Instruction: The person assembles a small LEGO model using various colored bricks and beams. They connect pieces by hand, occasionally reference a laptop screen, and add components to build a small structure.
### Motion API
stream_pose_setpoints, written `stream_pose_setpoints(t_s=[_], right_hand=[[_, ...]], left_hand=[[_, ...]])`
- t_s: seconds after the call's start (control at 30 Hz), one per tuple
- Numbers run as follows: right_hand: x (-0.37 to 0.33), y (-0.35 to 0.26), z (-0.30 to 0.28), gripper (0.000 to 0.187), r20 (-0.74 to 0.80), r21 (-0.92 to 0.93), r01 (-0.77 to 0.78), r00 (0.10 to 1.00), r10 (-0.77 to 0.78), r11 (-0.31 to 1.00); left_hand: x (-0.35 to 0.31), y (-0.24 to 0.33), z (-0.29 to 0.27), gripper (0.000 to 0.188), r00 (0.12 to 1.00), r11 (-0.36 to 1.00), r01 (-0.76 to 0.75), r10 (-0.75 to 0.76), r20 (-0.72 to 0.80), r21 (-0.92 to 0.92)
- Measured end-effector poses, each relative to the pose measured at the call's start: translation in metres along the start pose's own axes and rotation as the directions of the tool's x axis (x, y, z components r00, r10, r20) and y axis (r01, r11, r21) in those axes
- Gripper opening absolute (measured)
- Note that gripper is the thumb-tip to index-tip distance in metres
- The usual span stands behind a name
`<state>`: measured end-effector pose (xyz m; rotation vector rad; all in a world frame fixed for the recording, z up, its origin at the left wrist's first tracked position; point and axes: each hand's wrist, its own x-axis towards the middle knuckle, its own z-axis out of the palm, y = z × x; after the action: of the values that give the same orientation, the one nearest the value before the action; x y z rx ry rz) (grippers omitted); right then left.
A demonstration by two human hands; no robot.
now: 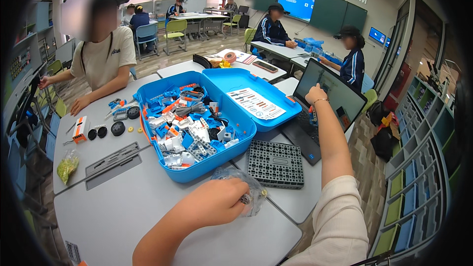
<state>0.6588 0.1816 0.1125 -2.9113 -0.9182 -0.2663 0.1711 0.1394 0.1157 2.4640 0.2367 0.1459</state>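
Nearest, the left hand (pixel 224 201) is bunched narrow around a clear plastic bag (pixel 255 198) of small parts, just in front of the open case, with dark bits showing by the fingertips. The forearm slants in from the lower edge, back of the hand uppermost and wrist bent over, a pose that seems to steady the bag against the table (pixel 162 216). Just beyond, a grey perforated building plate (pixel 276 165) lies flat, close to the bag.

The blue storage case (pixel 185 173) sits in the middle, probably so that its heap of white, blue and orange building pieces (pixel 192 123) is within reach from either side. Its lid (pixel 278 118) is folded back flat, leaving the printed parts sheet (pixel 256 104) facing up. To the left, black wheels (pixel 117 128) and a white-and-orange block (pixel 80 129) lie apart from the heap, perhaps sorted out for easy picking.

At the right, the other arm stretches far forward, nearly straight, its right hand (pixel 316 95) raised before the screen of the open laptop (pixel 340 91). The index finger is extended and the rest are curled in; I cannot tell whether they enclose anything, or whether the fingertip touches the screen. Across the table stands a co-worker in a cream T-shirt (pixel 111 51)
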Motion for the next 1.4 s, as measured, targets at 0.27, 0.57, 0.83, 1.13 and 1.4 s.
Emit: stream_pose_setpoints(t_s=[0.27,0.57,0.83,1.13,1.4], right_hand=[[-0.014,0.021,-0.016,0.028,-0.155,0.262,0.213,0.972,-0.177,0.941],[-0.112,0.111,-0.026,0.016,0.560,0.710,-0.142,0.708,-0.430,0.690],[-0.135,0.119,0.006,0.014,0.623,0.447,0.000,0.718,-0.312,0.894],[-0.126,0.127,0.023,0.032,0.605,0.370,0.091,0.732,-0.314,0.925],[-0.119,0.130,0.030,0.029,0.594,0.367,0.085,0.745,-0.304,0.926]], left_hand=[[0.001,0.000,0.003,0.017,1.000,1.000,-0.001,0.000,-0.016,-0.005],[0.003,-0.001,0.006,0.023,0.999,0.999,0.034,-0.034,-0.017,0.024],[0.002,0.001,0.006,0.024,0.999,0.998,0.049,-0.049,-0.007,0.042],[0.002,0.001,0.004,0.025,0.998,0.997,0.059,-0.060,0.022,0.039],[0.001,0.003,0.004,0.025,0.998,0.997,0.064,-0.065,0.021,0.047]])
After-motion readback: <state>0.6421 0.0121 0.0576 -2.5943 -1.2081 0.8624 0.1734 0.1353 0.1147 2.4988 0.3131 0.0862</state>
